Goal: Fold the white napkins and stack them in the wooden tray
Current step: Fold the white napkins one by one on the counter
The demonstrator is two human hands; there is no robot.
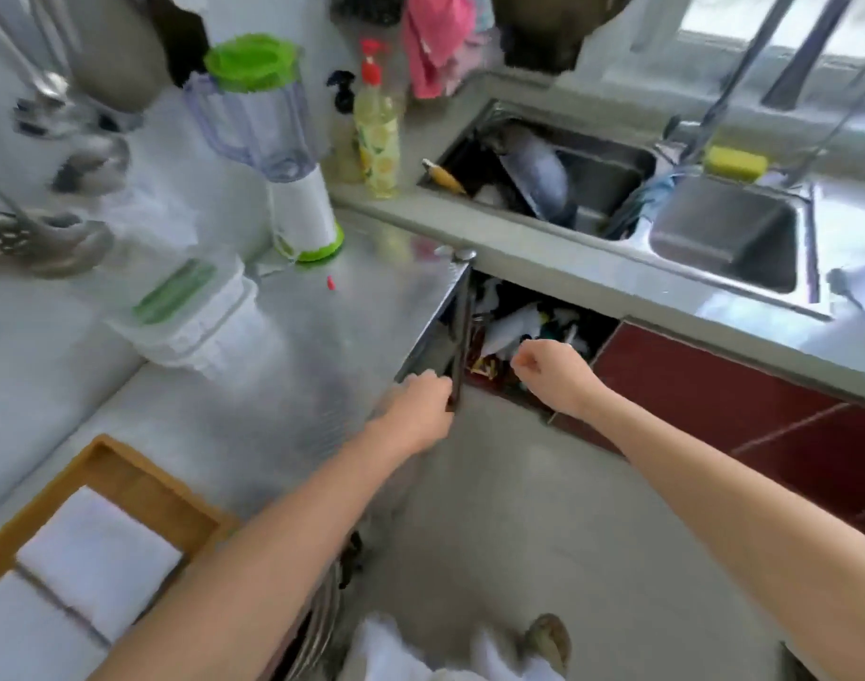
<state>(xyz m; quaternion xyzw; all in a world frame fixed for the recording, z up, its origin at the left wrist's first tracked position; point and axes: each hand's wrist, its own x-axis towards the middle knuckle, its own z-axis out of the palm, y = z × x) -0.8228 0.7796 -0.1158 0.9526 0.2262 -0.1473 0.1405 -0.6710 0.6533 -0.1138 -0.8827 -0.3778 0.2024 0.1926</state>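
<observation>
A wooden tray (126, 476) sits on the steel counter at the lower left, holding folded white napkins (96, 548) in two stacks. Far from the tray, my left hand (423, 400) grips the edge of an open dark cabinet door (462, 336) below the counter. My right hand (551, 368) hovers in a loose fist in front of the open cabinet and holds nothing that I can see.
The open cabinet (524, 331) is cluttered with bags and packets. A blender (278, 149), a plastic box (185, 307) and a soap bottle (379, 135) stand on the counter. A double sink (725, 238) lies at the right. Red cabinet fronts (715, 400) run below it.
</observation>
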